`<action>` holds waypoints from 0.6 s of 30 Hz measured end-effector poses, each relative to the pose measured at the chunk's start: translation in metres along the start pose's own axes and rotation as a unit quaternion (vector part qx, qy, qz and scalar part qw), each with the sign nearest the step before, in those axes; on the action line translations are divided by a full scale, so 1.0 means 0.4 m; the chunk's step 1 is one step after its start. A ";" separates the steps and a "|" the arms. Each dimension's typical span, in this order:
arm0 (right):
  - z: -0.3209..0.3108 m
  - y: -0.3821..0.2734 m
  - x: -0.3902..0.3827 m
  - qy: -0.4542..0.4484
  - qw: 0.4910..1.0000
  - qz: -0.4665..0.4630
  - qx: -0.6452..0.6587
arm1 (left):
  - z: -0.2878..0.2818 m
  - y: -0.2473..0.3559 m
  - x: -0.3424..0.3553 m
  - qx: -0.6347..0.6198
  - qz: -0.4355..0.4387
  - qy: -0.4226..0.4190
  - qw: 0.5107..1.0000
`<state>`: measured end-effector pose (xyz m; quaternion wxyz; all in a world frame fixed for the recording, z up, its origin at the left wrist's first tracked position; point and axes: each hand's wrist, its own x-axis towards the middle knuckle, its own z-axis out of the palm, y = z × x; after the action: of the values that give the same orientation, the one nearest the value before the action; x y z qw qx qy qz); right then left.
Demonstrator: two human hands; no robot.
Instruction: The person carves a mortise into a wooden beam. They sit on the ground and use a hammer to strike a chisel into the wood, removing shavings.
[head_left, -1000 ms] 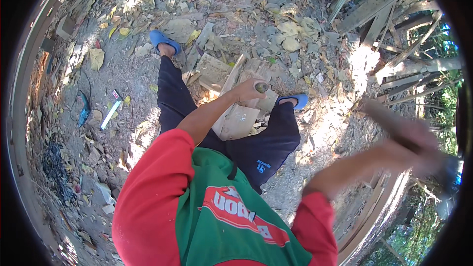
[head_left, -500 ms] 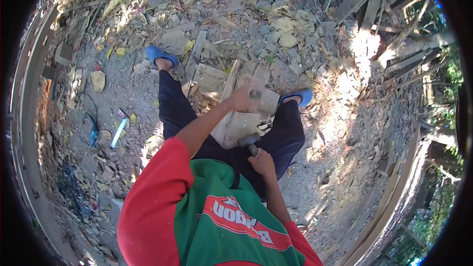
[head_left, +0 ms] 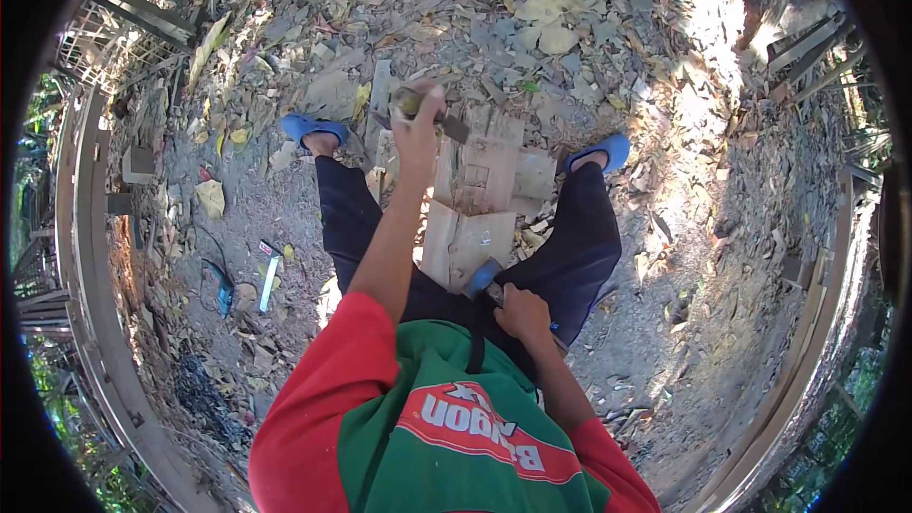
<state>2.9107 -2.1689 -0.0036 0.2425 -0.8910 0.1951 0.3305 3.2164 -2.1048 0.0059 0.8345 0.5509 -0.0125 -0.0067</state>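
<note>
My left hand [head_left: 416,138] is raised over the far left part of the pale wooden pieces, closed round a chisel. The chisel's handle end points up, and its flat dark blade [head_left: 455,128] sticks out to the right, seemingly apart from the wood. A wooden block [head_left: 492,171] lies between my legs, with a square outline cut in its upper face. Nearer to me rests another pale wood piece [head_left: 483,236]. By my right thigh, my right hand [head_left: 524,313] grips a hammer by its handle; the hammer's head [head_left: 483,277] is beside the near wood.
On the dirt to my left lie a blue corded tool [head_left: 223,290] and a pale blue strip [head_left: 270,280] with a red-and-white end. Dry leaves and wood chips [head_left: 541,228] litter the ground. Long planks [head_left: 87,256] curve along the left side. Blue clogs [head_left: 608,150] are on my feet.
My left hand has lifted the chisel away from the wood, toward the far left, uncovering the cut square. The hammer stays low in my right hand, its head turned slightly. The view has shifted a little.
</note>
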 end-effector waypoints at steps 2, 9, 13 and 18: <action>-0.003 0.009 0.004 -0.006 1.000 0.001 0.007 | -0.017 -0.004 -0.006 0.050 -0.041 -0.067 0.996; -0.005 0.010 0.009 -0.018 1.000 -0.003 0.018 | -0.065 -0.123 -0.071 0.011 -0.116 -0.042 0.992; -0.004 0.011 0.007 -0.013 1.000 0.002 0.016 | -0.058 -0.148 -0.101 0.038 -0.120 -0.032 0.992; -0.004 0.011 0.006 -0.012 1.000 0.002 0.019 | -0.067 -0.162 -0.111 0.057 -0.103 -0.041 0.992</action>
<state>2.9109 -2.1739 -0.0055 0.2612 -0.8818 0.1998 0.3381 3.1730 -2.1046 -0.0647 0.7956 0.5949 0.0095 -0.1142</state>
